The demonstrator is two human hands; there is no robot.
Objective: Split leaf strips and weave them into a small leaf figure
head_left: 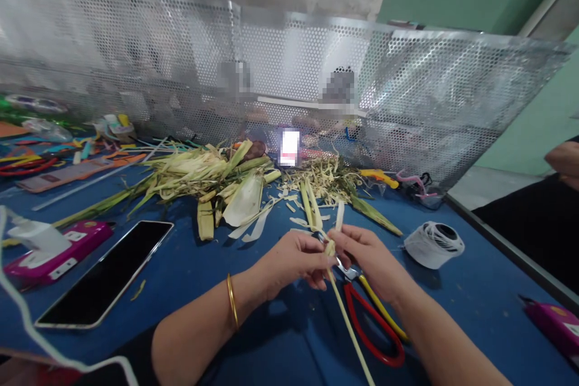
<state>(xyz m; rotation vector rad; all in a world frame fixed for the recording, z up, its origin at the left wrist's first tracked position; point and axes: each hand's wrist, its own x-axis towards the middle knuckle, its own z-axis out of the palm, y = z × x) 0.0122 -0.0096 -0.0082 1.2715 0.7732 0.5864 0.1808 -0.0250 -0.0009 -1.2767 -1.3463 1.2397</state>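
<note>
In the head view, my left hand [301,259] pinches a knotted bit of pale plant strip [330,248], its thumb and fingertips together. From the knot a long thin stalk [348,313] runs down towards the bottom edge. My right hand [362,250] is closed at the other side of the knot, with a whitish strip [339,216] standing up beside its fingers. Below both hands lies a metal-headed tool with red and yellow handles [375,329]; its jaws are partly hidden, so I cannot tell scissors from pliers.
Plant husks [244,199] and cut shreds [321,181] lie beyond my hands. A white thread spool [429,247] stands right. Left are a phone [108,274] and a magenta power strip [85,238]. A perforated metal screen [289,60] closes the back. A person's sleeve [529,223] is at right.
</note>
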